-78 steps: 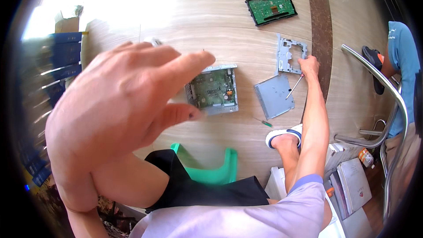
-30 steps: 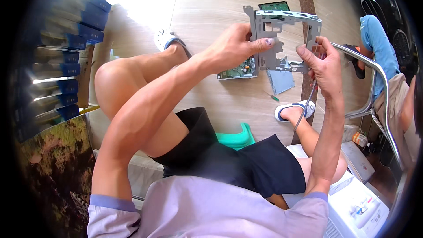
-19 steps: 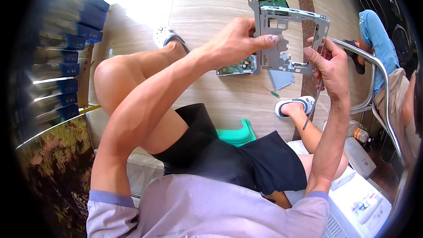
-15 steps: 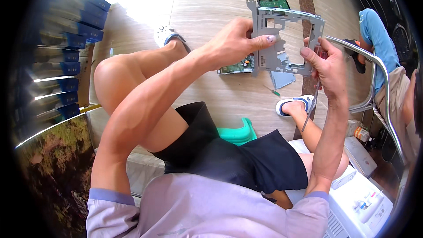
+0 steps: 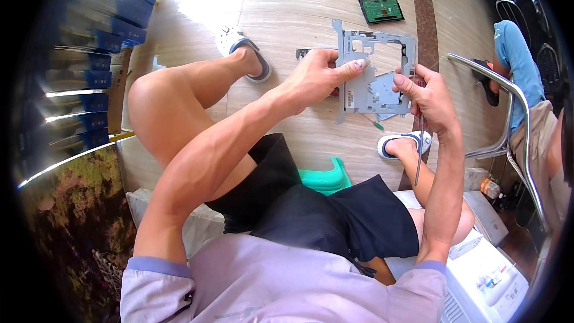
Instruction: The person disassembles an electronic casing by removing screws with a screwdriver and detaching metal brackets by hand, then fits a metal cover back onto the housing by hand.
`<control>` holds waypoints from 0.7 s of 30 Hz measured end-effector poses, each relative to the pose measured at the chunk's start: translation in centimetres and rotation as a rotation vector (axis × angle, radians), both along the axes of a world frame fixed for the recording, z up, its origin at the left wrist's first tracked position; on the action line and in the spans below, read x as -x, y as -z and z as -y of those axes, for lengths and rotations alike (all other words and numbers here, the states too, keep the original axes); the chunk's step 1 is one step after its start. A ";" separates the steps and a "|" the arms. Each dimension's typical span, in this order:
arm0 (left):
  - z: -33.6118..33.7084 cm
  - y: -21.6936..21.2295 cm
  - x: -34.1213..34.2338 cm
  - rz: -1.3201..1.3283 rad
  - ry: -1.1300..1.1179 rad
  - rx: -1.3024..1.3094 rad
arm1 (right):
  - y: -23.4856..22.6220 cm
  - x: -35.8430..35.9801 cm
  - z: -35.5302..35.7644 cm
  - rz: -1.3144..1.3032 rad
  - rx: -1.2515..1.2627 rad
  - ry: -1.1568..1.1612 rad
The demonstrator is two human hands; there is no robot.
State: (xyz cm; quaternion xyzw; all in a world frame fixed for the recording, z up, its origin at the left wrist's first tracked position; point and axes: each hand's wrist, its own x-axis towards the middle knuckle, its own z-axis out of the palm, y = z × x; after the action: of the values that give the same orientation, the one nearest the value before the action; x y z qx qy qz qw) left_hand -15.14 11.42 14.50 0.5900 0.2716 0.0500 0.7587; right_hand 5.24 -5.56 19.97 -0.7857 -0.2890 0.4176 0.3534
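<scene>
A grey sheet-metal frame (image 5: 357, 93) with a large cut-out is held up over the floor between my two hands. My left hand (image 5: 314, 81) is closed on its left side, thumb lying on the front face and fingers behind. With thumb and fingers, my right hand (image 5: 433, 100) pinches the frame's right edge. A screwdriver sits in that same hand too, its thin metal shaft (image 5: 420, 155) pointing down toward me. Beyond the frame, a green circuit board (image 5: 381, 10) in a black surround lies on the floor. A small green-handled screwdriver (image 5: 378, 125) lies below the frame.
A green plastic stool (image 5: 327, 179) stands near my legs. Stacked blue boxes (image 5: 95, 72) line the left. To the right are a chrome chair frame (image 5: 508, 81) and another person's leg in blue jeans (image 5: 518, 54). A white case (image 5: 487, 281) is at lower right.
Both hands have brought the metal frame slightly down and left, tilting it. The circuit board beyond it now shows whole. The shaft still hangs from my right hand.
</scene>
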 end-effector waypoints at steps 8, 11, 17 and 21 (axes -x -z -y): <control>0.6 1.4 -0.1 -0.048 0.064 0.033 | 0.7 1.1 1.2 0.023 0.090 0.016; 1.3 2.2 0.2 -0.046 0.067 0.073 | 1.1 1.4 1.4 0.040 0.099 0.024; 2.5 3.0 0.9 -0.090 0.099 0.167 | 1.6 1.2 1.5 0.054 0.153 -0.027; 2.2 2.5 0.8 -0.092 0.130 0.164 | 1.5 0.6 1.9 -0.052 0.096 -0.007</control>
State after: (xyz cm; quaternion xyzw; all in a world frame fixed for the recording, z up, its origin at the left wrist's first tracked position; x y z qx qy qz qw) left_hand -15.96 9.23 12.00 0.5440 0.2706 -0.0489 0.7927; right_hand 4.61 -7.46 18.47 -0.7895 -0.2619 0.4526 0.3214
